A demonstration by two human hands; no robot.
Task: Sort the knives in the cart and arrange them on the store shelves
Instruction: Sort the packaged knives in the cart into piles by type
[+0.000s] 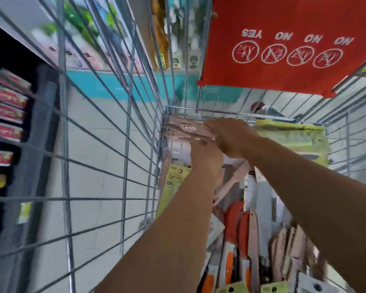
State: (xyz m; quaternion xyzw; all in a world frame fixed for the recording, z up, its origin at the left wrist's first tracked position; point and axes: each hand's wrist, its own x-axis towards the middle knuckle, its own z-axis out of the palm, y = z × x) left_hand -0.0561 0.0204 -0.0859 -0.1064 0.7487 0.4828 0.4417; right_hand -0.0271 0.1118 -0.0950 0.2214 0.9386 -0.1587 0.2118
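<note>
A: Near end of cart (114, 115): loose knives (253, 240) heaped on the wire floor, mixed colours — orange, red, pale pink, green. Long axes mostly parallel to the cart's length, running near to far; a few slightly skewed. Which end is tip and which handle: cannot tell for most, owing to blur.

B: Reason for the heap?

A: Judged unsorted stock, dumped lengthwise because the basket is long and narrow. Sorting not yet done here.

B: Middle of cart?

A: Carded packs, one with a yellow label (176, 176), leaning against the left wire wall. One pale pink knife (232, 182) lying diagonally across them, long axis from lower left to upper right.

B: Hands?

A: Both reaching to the far end. Left hand (205, 153) under or against the pink pack (186, 130); fingers hidden, grip cannot be told. Right hand (230, 134) laid on top of the same pack, fingers fairly straight, pressing rather than curling as far as visible.

B: Purpose of that hold?

A: Probably one hand supporting, one steadying from above, to lift the flat pack clear without spilling.

B: Pack orientation?

A: Roughly flat, long axis across the cart's width. Green pack (292, 136) just beside it, same alignment.

B: Beyond?

A: Red child-seat flap (283, 45) overhead; store shelves (6, 115) at left, outside the wire.
</note>
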